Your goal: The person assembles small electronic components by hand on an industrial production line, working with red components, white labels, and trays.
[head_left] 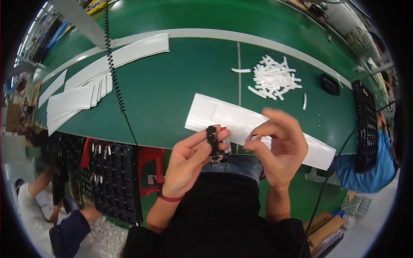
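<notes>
My left hand (189, 159) is closed round a narrow black component (213, 144), held upright over the table's near edge. A bit of red shows at its upper end. To the right, my right hand (279, 144) pinches a tiny dark piece (254, 137) between thumb and forefinger; its kind is too small to make out. Beneath both hands lies a long white sheet stack (232, 118), slanting from the middle of the table toward the near right. Farther off, a heap of white paper strips (275, 77) rests on the green table (163, 94).
White sheets (81, 96) are piled on the left, with a coiled black cable (112, 73) hanging before them. A small black tray (330, 84) sits far right. Black racks (114, 176) stand at left and right (365, 124). Other people sit on both sides, near a red stool (150, 170).
</notes>
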A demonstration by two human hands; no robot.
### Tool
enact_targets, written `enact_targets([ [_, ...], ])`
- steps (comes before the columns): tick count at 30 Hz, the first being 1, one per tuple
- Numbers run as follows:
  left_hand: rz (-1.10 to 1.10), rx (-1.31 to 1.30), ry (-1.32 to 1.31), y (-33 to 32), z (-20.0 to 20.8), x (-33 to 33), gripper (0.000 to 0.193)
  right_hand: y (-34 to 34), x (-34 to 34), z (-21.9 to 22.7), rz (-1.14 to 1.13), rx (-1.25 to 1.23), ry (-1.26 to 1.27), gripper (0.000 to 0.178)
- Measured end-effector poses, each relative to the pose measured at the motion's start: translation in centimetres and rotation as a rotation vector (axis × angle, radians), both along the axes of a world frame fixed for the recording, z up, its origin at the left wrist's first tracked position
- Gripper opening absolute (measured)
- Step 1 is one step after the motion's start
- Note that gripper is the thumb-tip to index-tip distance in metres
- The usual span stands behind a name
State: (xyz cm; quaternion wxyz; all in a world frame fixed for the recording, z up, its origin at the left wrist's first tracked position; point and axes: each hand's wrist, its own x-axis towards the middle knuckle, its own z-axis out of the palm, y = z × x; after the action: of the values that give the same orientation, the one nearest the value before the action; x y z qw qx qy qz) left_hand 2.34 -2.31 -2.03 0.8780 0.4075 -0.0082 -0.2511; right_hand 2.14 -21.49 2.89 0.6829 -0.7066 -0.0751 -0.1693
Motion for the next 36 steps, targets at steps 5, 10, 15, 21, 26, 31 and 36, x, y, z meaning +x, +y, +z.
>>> enact_targets([
  [5,0.032,0.007,-0.028,0.0,0.1,-0.2,0.047,1.0,0.0,-1.2,0.072,-0.085,-0.05,0.026],
  [10,0.041,0.037,-0.083,0.1,0.0,0.0,0.047,1.7,-0.1,-1.3,0.128,-0.137,0.021,0.021],
  [15,0.012,-0.005,-0.131,0.2,-0.2,-0.1,0.049,2.3,-0.3,-1.8,0.098,-0.175,0.03,0.02],
  [21,-0.054,0.105,-0.13,0.8,0.1,-0.2,0.054,1.7,0.4,-1.7,0.071,-0.392,-0.078,0.02],
  [26,-0.06,0.164,-0.156,0.8,0.6,-0.4,0.052,1.8,0.6,-2.3,0.042,-0.425,-0.069,0.02],
  [31,-0.037,0.286,-0.161,0.8,0.1,-0.9,0.045,2.0,1.0,-1.3,0.085,-0.295,0.227,0.027],
  [36,0.084,0.254,-0.197,0.0,1.0,-0.9,0.043,2.0,-0.3,-2.0,0.053,-0.255,0.193,0.023],
])
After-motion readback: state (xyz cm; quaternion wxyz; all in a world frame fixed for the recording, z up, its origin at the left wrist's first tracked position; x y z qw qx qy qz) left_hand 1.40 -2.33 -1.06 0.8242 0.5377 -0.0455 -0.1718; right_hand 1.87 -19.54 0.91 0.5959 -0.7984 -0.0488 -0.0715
